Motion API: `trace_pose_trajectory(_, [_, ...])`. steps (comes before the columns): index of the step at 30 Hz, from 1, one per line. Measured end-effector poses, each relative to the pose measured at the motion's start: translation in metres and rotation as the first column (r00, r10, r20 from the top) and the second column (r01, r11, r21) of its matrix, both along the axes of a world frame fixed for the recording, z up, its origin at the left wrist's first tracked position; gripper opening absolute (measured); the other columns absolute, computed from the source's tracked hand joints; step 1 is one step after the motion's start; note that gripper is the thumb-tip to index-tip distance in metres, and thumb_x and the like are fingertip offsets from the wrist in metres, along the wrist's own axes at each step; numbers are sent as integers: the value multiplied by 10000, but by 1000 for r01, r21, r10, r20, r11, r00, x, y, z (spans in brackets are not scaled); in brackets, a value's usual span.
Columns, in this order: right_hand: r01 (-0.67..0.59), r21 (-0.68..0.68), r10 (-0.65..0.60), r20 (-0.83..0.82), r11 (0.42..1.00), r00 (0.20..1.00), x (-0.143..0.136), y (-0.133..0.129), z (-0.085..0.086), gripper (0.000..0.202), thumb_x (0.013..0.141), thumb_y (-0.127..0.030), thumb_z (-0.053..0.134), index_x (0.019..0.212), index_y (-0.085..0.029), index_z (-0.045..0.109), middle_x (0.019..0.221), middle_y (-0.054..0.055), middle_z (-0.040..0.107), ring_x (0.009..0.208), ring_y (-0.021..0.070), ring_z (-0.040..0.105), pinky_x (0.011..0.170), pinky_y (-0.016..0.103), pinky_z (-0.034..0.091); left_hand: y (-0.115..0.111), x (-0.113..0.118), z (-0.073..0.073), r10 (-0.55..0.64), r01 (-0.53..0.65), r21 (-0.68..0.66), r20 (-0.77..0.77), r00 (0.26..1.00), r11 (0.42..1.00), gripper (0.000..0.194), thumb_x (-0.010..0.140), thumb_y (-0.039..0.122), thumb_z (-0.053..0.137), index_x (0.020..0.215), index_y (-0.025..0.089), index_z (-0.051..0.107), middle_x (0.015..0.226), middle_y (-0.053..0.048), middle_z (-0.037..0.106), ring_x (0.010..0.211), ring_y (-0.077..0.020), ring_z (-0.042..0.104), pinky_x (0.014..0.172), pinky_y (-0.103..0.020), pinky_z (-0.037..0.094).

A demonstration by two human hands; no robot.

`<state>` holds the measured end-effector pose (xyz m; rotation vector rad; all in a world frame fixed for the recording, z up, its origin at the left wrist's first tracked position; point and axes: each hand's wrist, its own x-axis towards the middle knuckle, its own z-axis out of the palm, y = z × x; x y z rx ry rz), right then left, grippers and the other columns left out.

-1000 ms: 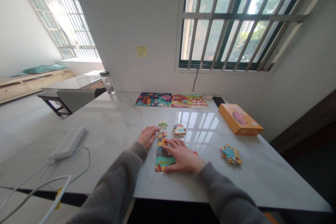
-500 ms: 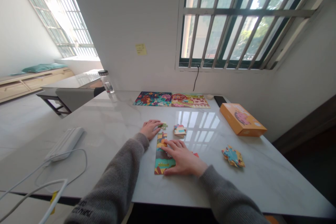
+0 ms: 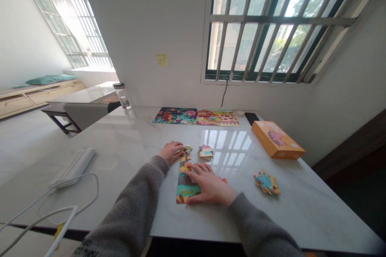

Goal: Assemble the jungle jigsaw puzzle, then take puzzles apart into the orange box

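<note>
My left hand point(image 3: 172, 151) has its fingers on a small green puzzle piece point(image 3: 187, 149), at the top end of a joined puzzle strip point(image 3: 184, 178). The strip shows orange, grey, teal and yellow areas. Spread over the strip's right side lies my right hand point(image 3: 209, 184), palm down, hiding part of it; a bit of red shows beyond its knuckles. A small stack of pieces point(image 3: 206, 151) sits just right of the green piece. Farther right is a second pile of blue and yellow pieces point(image 3: 267, 182).
Two finished pictures point(image 3: 175, 115) point(image 3: 217, 117) lie by the wall. An orange box point(image 3: 277, 140) and a black phone point(image 3: 251, 118) are at the right. A bottle point(image 3: 122, 96) stands back left; a white power strip point(image 3: 74, 166) with cables lies at the left.
My left hand has brought the green piece down against the strip's top end. My right hand stays on the strip. The view has tilted slightly.
</note>
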<state>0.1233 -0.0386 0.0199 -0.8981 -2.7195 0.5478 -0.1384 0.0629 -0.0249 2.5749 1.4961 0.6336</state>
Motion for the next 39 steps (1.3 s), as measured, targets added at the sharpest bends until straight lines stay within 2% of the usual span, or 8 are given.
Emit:
trace_pose_trajectory(6, [7, -17, -6, 31, 1000, 1000, -1, 0, 3, 891, 715, -708, 692, 1465, -300, 435, 1570, 82, 350, 1402, 335, 314, 1174, 480, 193, -5, 7, -3, 22, -21, 10, -21, 1000, 1000, 239, 960, 365, 548, 1137, 357, 708, 1232, -33, 634, 1154, -258, 546, 1014, -437, 425])
trace_pose_trajectory(11, [8, -25, -8, 30, 1000, 1000, -1, -1, 3, 888, 711, -696, 704, 1464, -311, 435, 1573, 77, 345, 1404, 338, 309, 1176, 486, 183, -10, 13, 2, 22, -23, -23, -33, 999, 999, 251, 963, 306, 528, 1125, 340, 717, 1286, -38, 628, 1191, -262, 545, 1024, -447, 439])
trace_pose_trajectory(15, [7, -17, -7, 25, 1000, 1000, -1, -1, 1, 896, 706, -695, 711, 1464, -307, 434, 1571, 85, 347, 1405, 338, 310, 1175, 488, 186, -17, 16, 6, -3, -2, -68, -69, 998, 998, 319, 973, 262, 476, 1203, 321, 688, 1369, -43, 603, 1234, -273, 541, 1038, -461, 445])
trace_pose_trajectory(19, [2, -5, -2, 19, 1000, 1000, 0, -1, 1, 902, 712, -696, 708, 1473, -304, 422, 1567, 91, 353, 1402, 332, 315, 1173, 487, 192, -32, 22, 0, 26, -34, -55, -153, 988, 998, 401, 969, 329, 484, 1358, 296, 576, 1471, -52, 527, 1332, -290, 473, 1091, -478, 405])
trace_pose_trajectory(23, [-8, 6, 8, 10, 1000, 1000, -1, -3, 2, 886, 718, -686, 710, 1466, -299, 432, 1572, 80, 346, 1402, 321, 312, 1177, 477, 194, -43, 27, -9, 68, -72, -13, -207, 976, 997, 467, 964, 418, 491, 1412, 287, 509, 1509, -54, 484, 1374, -287, 426, 1112, -465, 382])
trace_pose_trajectory(30, [-37, 6, 38, -42, 999, 998, 5, 3, 1, 858, 722, -645, 740, 1445, -274, 463, 1503, 98, 428, 1358, 307, 375, 1157, 454, 267, -34, 17, -19, 25, -23, 11, -182, 983, 1000, 470, 975, 379, 443, 1437, 300, 477, 1512, -28, 474, 1365, -242, 423, 1139, -418, 359])
trace_pose_trajectory(35, [-40, -24, 38, -80, 999, 996, 21, 2, 3, 789, 706, -529, 805, 1395, -275, 514, 1393, 86, 512, 1282, 283, 446, 1116, 413, 340, -32, 15, -15, -25, 21, -33, -141, 990, 999, 471, 966, 385, 459, 1427, 292, 490, 1509, -37, 469, 1364, -246, 415, 1150, -429, 343])
trace_pose_trajectory(39, [-22, 16, 23, -62, 1000, 998, 23, -11, 7, 694, 681, -486, 834, 1302, -295, 592, 1289, 72, 548, 1204, 280, 472, 1066, 412, 384, -40, 24, -6, 10, -13, -27, -98, 995, 1000, 487, 936, 443, 520, 1410, 334, 505, 1463, -33, 502, 1324, -280, 430, 1132, -478, 346])
